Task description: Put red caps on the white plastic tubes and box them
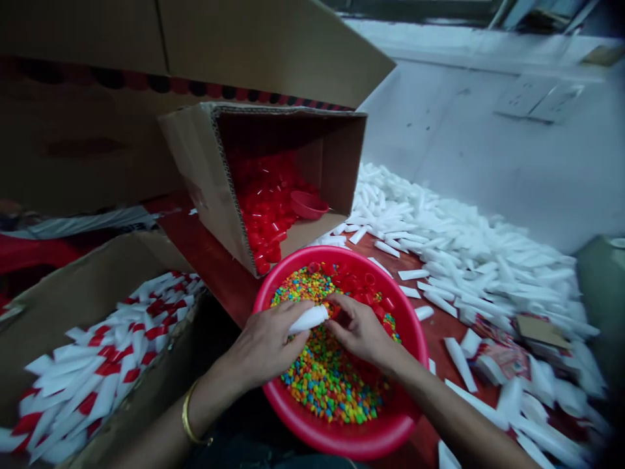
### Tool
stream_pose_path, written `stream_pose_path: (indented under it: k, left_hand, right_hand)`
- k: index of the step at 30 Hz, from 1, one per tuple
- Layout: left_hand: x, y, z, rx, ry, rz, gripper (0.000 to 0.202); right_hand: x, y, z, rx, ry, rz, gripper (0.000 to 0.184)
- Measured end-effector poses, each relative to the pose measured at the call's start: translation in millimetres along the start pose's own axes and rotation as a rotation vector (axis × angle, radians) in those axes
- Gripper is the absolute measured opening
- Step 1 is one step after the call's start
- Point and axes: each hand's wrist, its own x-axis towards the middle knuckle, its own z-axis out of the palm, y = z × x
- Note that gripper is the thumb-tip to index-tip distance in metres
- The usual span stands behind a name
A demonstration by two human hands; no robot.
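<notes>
A red plastic basin point(312, 423) in front of me holds small multicoloured candies point(327, 381) and some red caps point(359, 283) at its far side. My left hand point(266, 342) is closed around a white cone-shaped tube point(308, 319), held over the candies. My right hand point(359, 329) is over the basin just right of the tube's end, fingers pinched together near it; what they hold is hidden.
A tipped cardboard box point(205, 176) behind the basin spills red caps point(266, 208) and holds a red scoop point(307, 204). A heap of white tubes point(454, 241) covers the table on the right. A carton point(92, 286) at left holds red-capped tubes point(97, 371).
</notes>
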Motion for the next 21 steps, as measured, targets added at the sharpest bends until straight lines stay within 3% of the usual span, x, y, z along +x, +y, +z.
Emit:
stream_pose_path:
  k: [3, 12, 21]
  left_hand:
    - [5.3, -0.8, 5.8, 0.027, -0.016, -0.004, 0.04]
    - [4.5, 0.1, -5.1, 0.094, -0.076, -0.11, 0.037]
    - [6.2, -3.5, -9.7, -0.033, -0.232, -0.174, 0.029]
  right_hand:
    - [-1.4, 0.3, -1.8, -0.033, 0.024, -0.083, 0.034]
    - [-3.1, 2.1, -7.4, -0.223, 0.017, -0.314, 0.029]
    - [-6.0, 1.2, -7.8, -0.297, -0.043, -0.404, 0.03]
